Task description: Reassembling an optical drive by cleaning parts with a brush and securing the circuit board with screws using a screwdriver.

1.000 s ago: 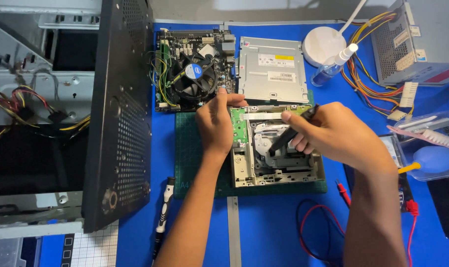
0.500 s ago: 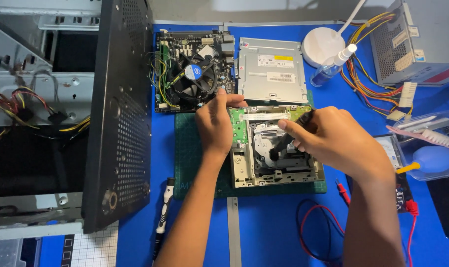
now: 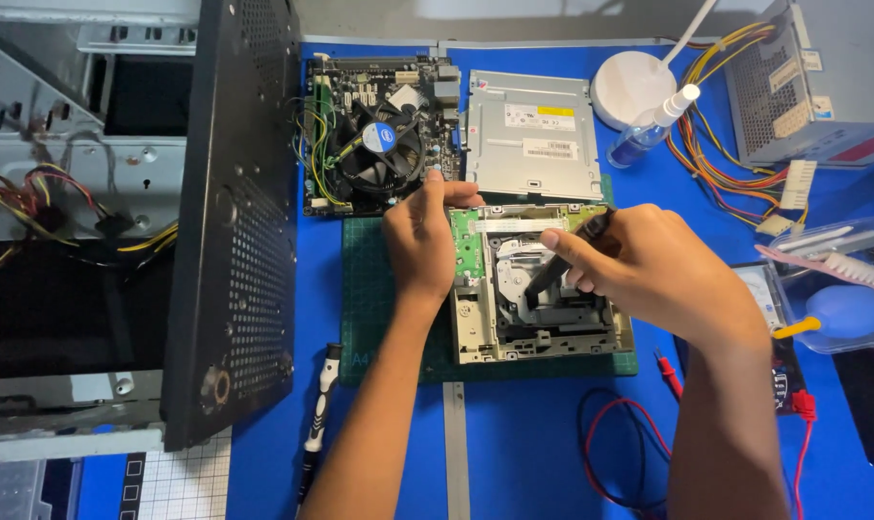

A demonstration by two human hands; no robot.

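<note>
At frame centre, an opened optical drive point(image 3: 538, 299) of bare grey metal with a green circuit strip lies on a gridded green mat point(image 3: 379, 308). The left hand point(image 3: 419, 236) grips its left edge; the right hand point(image 3: 639, 260) clasps a slim black tool point(image 3: 552, 270) over it. A boxy silver cover point(image 3: 528, 135) sits above on the blue surface point(image 3: 533, 433).

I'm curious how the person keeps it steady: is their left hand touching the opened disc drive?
Touching. The head view shows the left hand lying on the opened disc drive's left edge, fingers curled over its top corner by the green circuit board, with no gap.
</note>
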